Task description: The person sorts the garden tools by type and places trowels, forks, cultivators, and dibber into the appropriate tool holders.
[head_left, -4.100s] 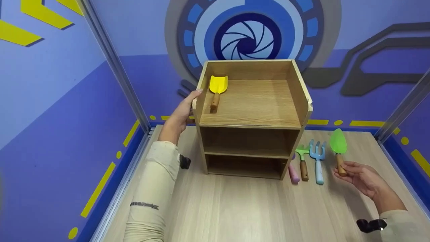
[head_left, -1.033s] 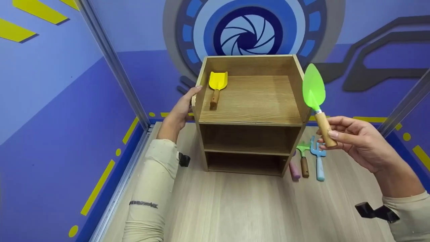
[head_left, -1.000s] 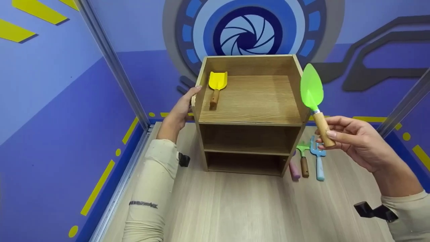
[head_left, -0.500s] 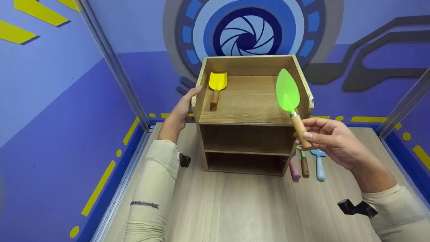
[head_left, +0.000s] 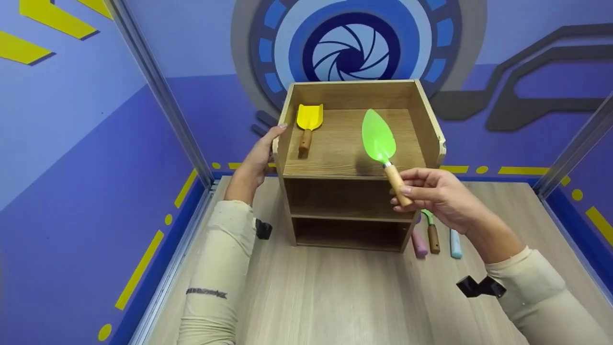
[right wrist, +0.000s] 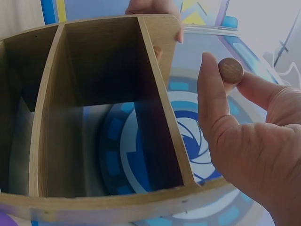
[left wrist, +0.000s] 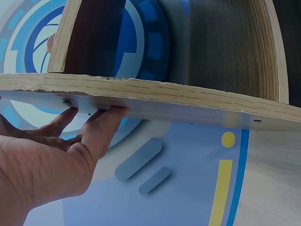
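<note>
Green trowel (head_left: 380, 147) pinched in the right hand (head_left: 443, 194); left hand (head_left: 255, 158), well apart, gripping the wooden shelf (head_left: 330, 164)

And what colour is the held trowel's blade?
The blade is bright green; the head view shows it best.

A pale table (head_left: 330, 297) is carrying a wooden shelf (head_left: 347, 143), which is standing upright. Beside it, a pink tool (head_left: 420, 245), a brown-handled green tool (head_left: 433, 238) and a blue tool (head_left: 455, 245) are lying on the table, partly hidden. A yellow shovel (head_left: 310, 117) is resting on the shelf's top.
</note>
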`<state>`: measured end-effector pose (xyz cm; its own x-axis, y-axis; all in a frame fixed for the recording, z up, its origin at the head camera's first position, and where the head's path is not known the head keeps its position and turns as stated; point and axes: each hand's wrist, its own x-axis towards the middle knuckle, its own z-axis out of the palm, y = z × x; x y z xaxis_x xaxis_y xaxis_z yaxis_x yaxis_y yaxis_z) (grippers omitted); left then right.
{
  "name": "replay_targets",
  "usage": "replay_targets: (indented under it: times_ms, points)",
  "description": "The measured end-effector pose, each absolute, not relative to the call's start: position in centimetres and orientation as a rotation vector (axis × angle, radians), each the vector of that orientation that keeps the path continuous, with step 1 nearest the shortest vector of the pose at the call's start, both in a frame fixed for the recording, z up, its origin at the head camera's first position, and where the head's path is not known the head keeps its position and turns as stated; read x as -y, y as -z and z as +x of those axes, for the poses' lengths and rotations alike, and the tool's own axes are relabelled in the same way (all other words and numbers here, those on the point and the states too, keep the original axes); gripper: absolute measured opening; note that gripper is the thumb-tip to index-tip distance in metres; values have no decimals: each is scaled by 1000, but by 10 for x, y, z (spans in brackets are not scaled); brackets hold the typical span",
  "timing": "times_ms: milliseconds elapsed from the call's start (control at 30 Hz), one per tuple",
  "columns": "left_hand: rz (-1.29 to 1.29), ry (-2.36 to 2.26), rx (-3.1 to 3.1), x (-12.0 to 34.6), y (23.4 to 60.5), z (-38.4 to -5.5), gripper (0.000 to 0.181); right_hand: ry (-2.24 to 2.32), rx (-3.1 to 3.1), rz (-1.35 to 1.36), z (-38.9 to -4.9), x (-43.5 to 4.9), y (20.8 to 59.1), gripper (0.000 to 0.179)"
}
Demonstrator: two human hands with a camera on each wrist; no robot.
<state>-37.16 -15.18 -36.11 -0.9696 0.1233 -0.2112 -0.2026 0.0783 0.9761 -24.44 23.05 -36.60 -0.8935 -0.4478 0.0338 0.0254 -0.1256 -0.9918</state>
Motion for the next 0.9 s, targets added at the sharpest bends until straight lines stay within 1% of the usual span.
replay_targets:
  times_ms: [233,400,900]
  points:
    - [-51,-1975,-2115,152,363,-371,82,2039,-1863,-380,-252,-213,368,38]
    - [-51,-1984,-2113,154,364,-371,81,2013,-1870,-341,-260,-198,364,44]
    - [-55,-1997,-2092,153,361,-371,84,2051,-1835,-225,-285,-158,347,50]
